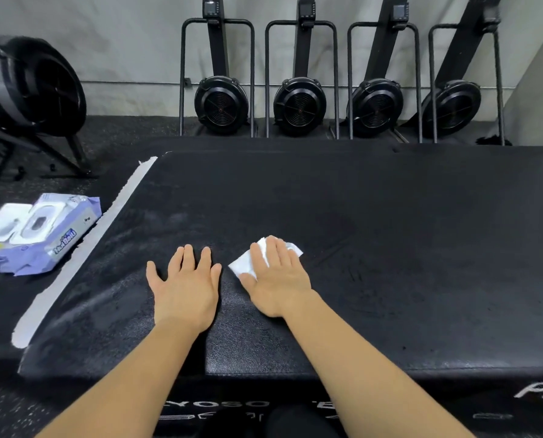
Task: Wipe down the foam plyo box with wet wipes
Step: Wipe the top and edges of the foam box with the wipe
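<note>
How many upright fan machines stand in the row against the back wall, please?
4, side by side behind the plyo box: leftmost machine, second, third, rightmost. A larger fan wheel stands apart, far left.

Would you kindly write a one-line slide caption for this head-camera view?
Right hand presses a wet wipe on the black foam plyo box; left hand rests flat beside it, wipes pack open.

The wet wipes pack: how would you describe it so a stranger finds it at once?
Start at the big black foam plyo box. Left of it, past the grey tape strip, lies the wet wipes pack. It is the only lavender thing, its white lid open.
</note>
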Available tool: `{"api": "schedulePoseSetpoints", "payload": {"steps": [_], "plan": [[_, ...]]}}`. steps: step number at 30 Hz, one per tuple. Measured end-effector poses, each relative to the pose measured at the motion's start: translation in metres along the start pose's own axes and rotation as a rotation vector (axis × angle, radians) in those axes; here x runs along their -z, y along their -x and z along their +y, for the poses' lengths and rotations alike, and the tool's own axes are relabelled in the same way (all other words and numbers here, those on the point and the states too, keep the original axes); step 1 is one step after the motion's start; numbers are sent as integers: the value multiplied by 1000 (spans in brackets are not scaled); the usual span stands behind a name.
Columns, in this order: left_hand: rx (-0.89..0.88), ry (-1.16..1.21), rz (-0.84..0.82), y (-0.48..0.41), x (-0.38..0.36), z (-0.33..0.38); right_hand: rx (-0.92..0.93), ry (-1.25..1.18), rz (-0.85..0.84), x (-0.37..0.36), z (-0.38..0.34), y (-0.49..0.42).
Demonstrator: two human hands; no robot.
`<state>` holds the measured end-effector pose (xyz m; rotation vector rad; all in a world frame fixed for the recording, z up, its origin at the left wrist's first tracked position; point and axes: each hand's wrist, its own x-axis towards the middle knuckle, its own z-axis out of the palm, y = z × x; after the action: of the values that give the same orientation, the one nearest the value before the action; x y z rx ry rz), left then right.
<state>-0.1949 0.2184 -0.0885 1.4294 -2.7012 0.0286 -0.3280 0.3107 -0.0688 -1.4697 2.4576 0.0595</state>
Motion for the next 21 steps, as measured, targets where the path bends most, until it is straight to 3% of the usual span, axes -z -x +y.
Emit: {"api": "schedulePoseSetpoints", "payload": {"steps": [5,14,21], "plan": [[-4,0,12,-1,-3,-1,107,11,25,13,44,-12],[-8,35,1,-1,-4,-1,-241,-43,6,43,117,-48],[-11,28,-8,-1,-3,0,-296,-58,41,35,92,-34]]}}
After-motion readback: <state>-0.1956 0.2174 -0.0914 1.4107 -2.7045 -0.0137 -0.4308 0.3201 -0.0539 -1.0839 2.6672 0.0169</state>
